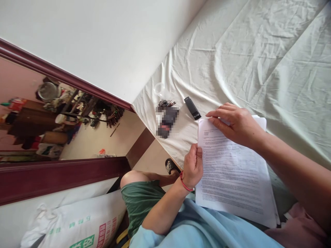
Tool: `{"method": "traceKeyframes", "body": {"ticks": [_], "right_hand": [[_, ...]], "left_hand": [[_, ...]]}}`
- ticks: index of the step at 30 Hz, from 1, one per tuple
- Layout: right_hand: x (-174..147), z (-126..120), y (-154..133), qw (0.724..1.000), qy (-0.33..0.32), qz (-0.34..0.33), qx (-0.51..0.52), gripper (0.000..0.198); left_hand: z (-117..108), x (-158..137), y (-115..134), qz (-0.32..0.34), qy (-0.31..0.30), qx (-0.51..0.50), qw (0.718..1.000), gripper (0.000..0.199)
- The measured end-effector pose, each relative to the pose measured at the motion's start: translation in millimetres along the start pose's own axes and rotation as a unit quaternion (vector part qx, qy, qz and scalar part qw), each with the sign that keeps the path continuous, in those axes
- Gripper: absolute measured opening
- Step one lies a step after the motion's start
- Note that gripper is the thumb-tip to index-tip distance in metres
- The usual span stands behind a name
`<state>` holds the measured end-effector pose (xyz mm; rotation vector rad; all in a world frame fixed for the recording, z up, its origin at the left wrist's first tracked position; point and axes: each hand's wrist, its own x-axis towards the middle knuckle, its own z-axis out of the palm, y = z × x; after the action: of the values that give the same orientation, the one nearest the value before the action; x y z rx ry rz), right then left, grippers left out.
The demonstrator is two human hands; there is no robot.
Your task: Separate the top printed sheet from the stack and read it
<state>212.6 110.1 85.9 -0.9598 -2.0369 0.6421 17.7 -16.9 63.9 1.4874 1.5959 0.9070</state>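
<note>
Wrinkled pale green bedsheet (258,51) fills upper right. Stack of white printed paper sheets (232,175) lies lower centre-right. Right hand (234,122) rests flat on its top edge, fingers extended. Left hand (192,167) pinches left edge. Black rectangular stapler (192,108) just above-left.

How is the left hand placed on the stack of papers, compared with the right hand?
The left hand grips the near left edge of the stack of papers, fingers curled around it; the right hand lies flat on the top corner, fingers stretched out. The left hand has a red string at the wrist; the right wrist is bare. The left hand sits nearer the body, the right farther out on the white sheet. Both touch the same stack.
</note>
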Motion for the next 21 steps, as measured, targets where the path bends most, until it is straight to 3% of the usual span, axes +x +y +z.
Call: {"method": "traceKeyframes", "body": {"ticks": [13,21], "right_hand": [[0,-12,-15,0.990,-0.014,0.035,0.136,0.018],[0,-9,-14,0.996,-0.010,0.025,0.082,0.021]], "left_hand": [[-2,-5,9,0.023,-0.007,0.060,0.998,0.034],[0,-4,11,0.027,-0.017,0.065,0.997,0.036]]}}
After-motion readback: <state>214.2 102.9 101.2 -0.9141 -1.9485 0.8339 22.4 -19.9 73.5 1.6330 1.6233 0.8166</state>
